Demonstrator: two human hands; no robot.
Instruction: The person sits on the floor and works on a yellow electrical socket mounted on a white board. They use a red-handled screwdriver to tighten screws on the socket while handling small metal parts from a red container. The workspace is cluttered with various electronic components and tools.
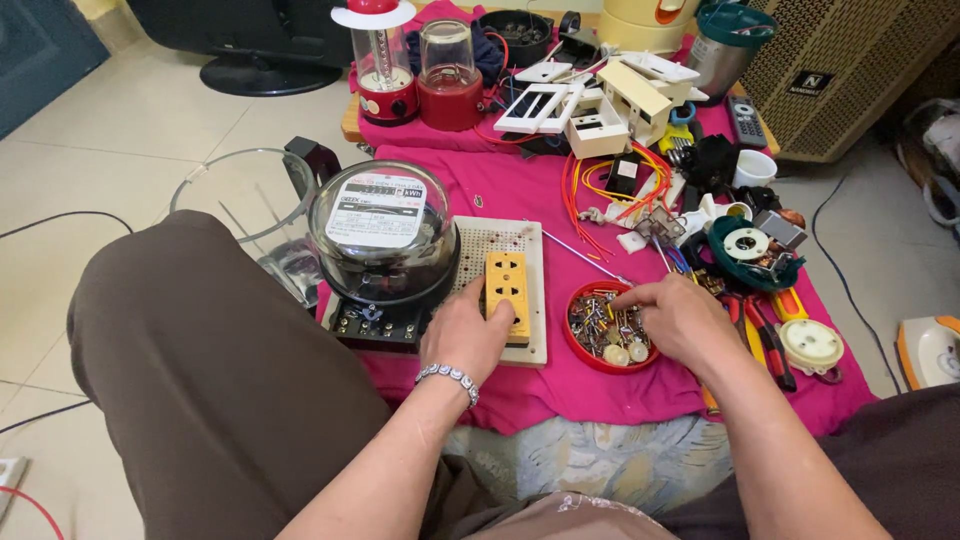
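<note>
**Two hands at a socket board and a dish of small parts**

The left hand [466,335] rests on a white perforated board [528,290], its thumb and fingers closed around the lower end of a yellow double socket [505,293] that lies flat on that board; a beaded bracelet [449,378] circles the wrist. The right hand [683,318] reaches into a round red dish [577,345] just beside the board's right edge — fingertips drawn together over the screws and small fittings inside, though whether they pinch one piece cannot be told.

Left of the board, touching it, stands an electricity meter [383,235] with a clear domed cover on a black base; behind it lies an empty glass dome [240,192] on the tiled floor. Everything sits on a pink cloth [520,180]; to the right of the dish lie pliers with red and yellow handles [762,335], a round cream part [811,343] and a green circular piece [745,250]; farther back — white switch frames [545,105], loose red and yellow wires [605,190], and two red-based lamps [415,65].
</note>
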